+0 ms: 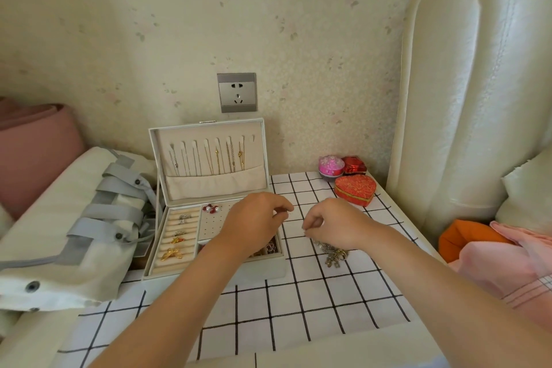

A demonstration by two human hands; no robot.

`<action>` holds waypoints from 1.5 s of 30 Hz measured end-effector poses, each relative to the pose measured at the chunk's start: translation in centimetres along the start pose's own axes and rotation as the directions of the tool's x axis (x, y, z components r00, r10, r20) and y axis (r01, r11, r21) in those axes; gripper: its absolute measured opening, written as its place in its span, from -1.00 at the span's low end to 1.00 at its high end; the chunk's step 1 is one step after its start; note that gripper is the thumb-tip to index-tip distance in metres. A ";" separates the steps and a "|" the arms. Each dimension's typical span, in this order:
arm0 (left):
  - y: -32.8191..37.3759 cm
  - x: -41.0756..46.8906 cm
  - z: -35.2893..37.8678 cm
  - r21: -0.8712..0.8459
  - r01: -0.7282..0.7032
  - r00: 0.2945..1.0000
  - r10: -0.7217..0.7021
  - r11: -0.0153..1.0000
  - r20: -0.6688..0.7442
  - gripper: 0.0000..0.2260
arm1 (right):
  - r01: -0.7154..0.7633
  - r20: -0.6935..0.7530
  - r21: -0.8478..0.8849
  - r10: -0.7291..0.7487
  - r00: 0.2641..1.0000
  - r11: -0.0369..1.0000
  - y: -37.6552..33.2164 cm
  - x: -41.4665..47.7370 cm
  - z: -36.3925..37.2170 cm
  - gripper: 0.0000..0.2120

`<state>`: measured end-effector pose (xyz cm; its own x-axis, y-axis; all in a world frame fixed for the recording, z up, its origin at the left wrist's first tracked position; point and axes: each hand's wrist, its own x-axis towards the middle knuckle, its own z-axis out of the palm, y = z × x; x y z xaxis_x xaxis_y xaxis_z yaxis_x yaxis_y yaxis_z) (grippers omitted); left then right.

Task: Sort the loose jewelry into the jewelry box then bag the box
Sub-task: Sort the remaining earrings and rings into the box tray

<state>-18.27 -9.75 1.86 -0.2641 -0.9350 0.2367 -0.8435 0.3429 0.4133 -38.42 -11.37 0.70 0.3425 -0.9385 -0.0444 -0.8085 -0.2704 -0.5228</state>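
Both hands sit close together: left hand (pixel 257 219) over the jewelry box's (pixel 215 271) right edge, right hand (pixel 333 225) just beside it. Each seems to pinch a fine piece of jewelry (pixel 285 213), too small to identify, so I guess it's being untangled before slotting in. Right under the right wrist is the loose pile (pixel 336 254) on the checked cloth (pixel 298 308), so it's a short hop to the tray. The canvas bag (pixel 68 248) lies touching the box's left side, handy for later. Further back, the lid (pixel 209 152) leans near the wall and the heart-shaped box (pixel 355 188) crowds the far corner. Most of the free room is up front.
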 end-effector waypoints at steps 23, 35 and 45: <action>-11.3 -5.6 -8.2 0.104 0.201 0.977 -0.191 0.974 -0.099 -0.90 | 0.205 -0.218 0.058 -0.187 0.958 0.977 -13.8 6.7 6.0 -0.87; -13.8 -6.8 -8.9 0.059 0.177 0.979 -0.170 0.982 -0.116 -0.90 | 0.244 -0.217 -0.280 -0.309 0.926 0.928 -15.2 8.6 9.1 -0.84; -14.4 -7.1 -9.5 0.031 0.171 0.978 -0.166 0.985 -0.123 -0.91 | 0.208 -0.253 -0.337 -0.301 0.919 0.918 -15.8 8.2 9.3 -0.84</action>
<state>0.19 -7.23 2.58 -0.0606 -0.9605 0.2715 -0.8906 0.1748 0.4199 -18.34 -12.82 0.66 0.4369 -0.8359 0.3322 -0.8324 -0.5157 -0.2028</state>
